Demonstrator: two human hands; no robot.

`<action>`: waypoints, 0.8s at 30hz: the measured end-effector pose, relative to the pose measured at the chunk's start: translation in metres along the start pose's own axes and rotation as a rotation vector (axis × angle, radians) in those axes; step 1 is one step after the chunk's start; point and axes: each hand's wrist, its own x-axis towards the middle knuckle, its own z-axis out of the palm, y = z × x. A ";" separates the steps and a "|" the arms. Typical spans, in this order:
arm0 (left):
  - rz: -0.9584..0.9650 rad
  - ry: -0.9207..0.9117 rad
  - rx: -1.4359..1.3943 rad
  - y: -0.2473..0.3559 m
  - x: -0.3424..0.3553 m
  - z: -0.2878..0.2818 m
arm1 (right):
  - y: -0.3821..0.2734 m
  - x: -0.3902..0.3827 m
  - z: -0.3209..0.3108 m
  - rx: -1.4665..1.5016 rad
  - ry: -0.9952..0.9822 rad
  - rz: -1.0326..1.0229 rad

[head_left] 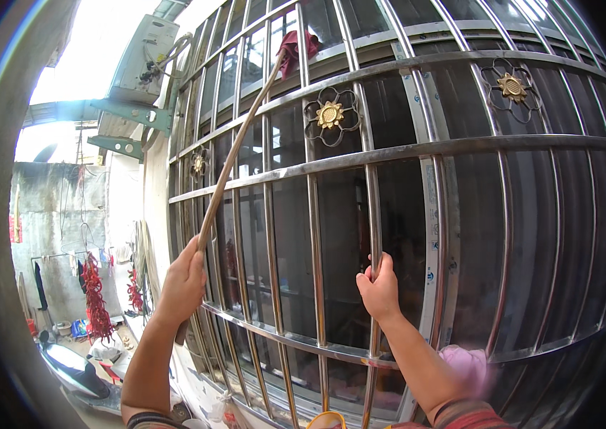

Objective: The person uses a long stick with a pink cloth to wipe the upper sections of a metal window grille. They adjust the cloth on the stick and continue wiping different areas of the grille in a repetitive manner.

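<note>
Gripping wooden stick (226,171) and steel bar (374,214)
Clenches fingers of left hand (183,282) around the stick, with maroon cloth (299,51) at far end; curls right hand's (380,292) around the bar.

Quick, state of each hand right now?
Left hand: closed, holding the wooden stick.
Right hand: closed around a vertical window-grille bar.

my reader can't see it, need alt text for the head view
A person's left hand holds a long wooden stick with a dark red cloth at its upper end, up at a metal window grille, while the right hand grips a vertical bar. Gold flower ornaments dot the grille; a scooter stands at lower left.
</note>
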 end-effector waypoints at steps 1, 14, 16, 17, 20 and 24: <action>-0.008 0.002 0.009 -0.001 0.008 0.001 | 0.000 0.000 0.001 -0.002 -0.001 -0.011; 0.117 0.244 0.148 0.091 0.264 0.111 | -0.008 0.000 -0.008 0.002 -0.083 0.033; 0.074 0.228 -0.009 0.108 0.274 0.123 | -0.007 0.001 -0.008 -0.016 -0.081 0.010; 0.053 0.219 -0.087 0.113 0.277 0.128 | -0.006 0.002 -0.009 -0.015 -0.076 0.011; 0.173 0.196 0.056 0.097 0.259 0.130 | -0.003 0.002 -0.007 -0.011 -0.066 0.010; 0.274 0.176 -0.016 0.044 0.179 0.108 | 0.002 0.002 -0.003 -0.050 -0.029 -0.019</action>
